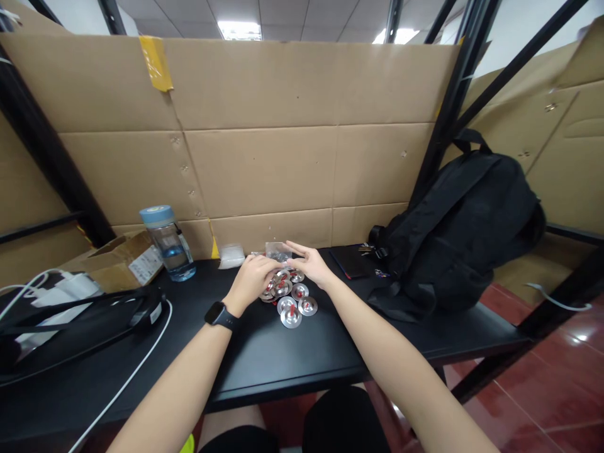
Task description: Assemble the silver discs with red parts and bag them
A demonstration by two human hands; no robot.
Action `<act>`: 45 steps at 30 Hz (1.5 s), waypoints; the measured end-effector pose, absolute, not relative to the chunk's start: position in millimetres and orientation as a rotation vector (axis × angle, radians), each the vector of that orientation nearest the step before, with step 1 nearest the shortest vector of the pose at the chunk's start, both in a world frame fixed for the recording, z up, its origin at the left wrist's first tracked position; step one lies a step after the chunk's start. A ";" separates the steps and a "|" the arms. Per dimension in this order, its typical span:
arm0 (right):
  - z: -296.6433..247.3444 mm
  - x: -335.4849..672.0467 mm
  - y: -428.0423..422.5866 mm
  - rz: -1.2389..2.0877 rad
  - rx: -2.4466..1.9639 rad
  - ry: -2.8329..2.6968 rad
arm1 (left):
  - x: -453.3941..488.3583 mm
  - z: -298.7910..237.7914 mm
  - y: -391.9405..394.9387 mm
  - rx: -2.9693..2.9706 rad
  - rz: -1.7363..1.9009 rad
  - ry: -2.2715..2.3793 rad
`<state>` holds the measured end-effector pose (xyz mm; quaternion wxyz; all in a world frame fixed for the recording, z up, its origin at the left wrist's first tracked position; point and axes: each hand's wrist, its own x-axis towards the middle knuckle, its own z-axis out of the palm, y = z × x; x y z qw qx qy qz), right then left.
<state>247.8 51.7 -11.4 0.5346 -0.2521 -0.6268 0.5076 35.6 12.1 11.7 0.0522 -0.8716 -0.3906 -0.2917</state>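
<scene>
At the bottom of the frame are the person's knees point(346, 421), under the edge of a black table point(283, 362). A bunch of shiny round discs point(291, 316) with red bits sits on the table, just below the middle of the frame. Some discs lie on top of others. The left hand point(255, 274), with a black watch point(221, 316) on its wrist, curls its fingers at the pile's left side. The right hand point(311, 264) reaches over the top of the pile, one finger out straight. I can't tell if either hand is gripping anything. Just behind is a little clear bag point(278, 250). A blue-topped bottle point(172, 248) stands left of centre, and a black backpack point(472, 220) leans at the right. Behind them all is a big cardboard wall point(264, 163).
</scene>
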 end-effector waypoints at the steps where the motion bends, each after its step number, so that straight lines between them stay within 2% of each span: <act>1: -11.5 247.9 52.0 1.213 -0.585 -1.509 | 34.7 9.9 14.4 -2.645 -0.890 -1.194; 8: -16.5 249.5 62.1 1.109 -0.732 -1.501 | 29.7 0.8 22.6 -2.595 -0.823 -1.165; 14: -27.5 267.0 77.1 0.490 -1.049 -1.955 | 32.8 0.6 17.2 -2.603 -0.734 -1.258; 17: -29.5 272.5 77.3 0.361 -1.115 -2.197 | 33.3 1.9 14.3 -2.672 -0.650 -1.287; 27: -29.0 270.9 76.9 0.336 -1.272 -2.268 | 30.0 -2.8 23.4 -2.632 -0.629 -1.385; 39: -28.3 270.9 72.3 0.394 -1.296 -2.209 | -43.6 19.8 33.0 -1.938 -1.136 -1.631; 45: -24.3 271.0 68.4 0.394 -1.295 -2.210 | -68.4 21.4 38.9 -2.245 -1.016 -1.619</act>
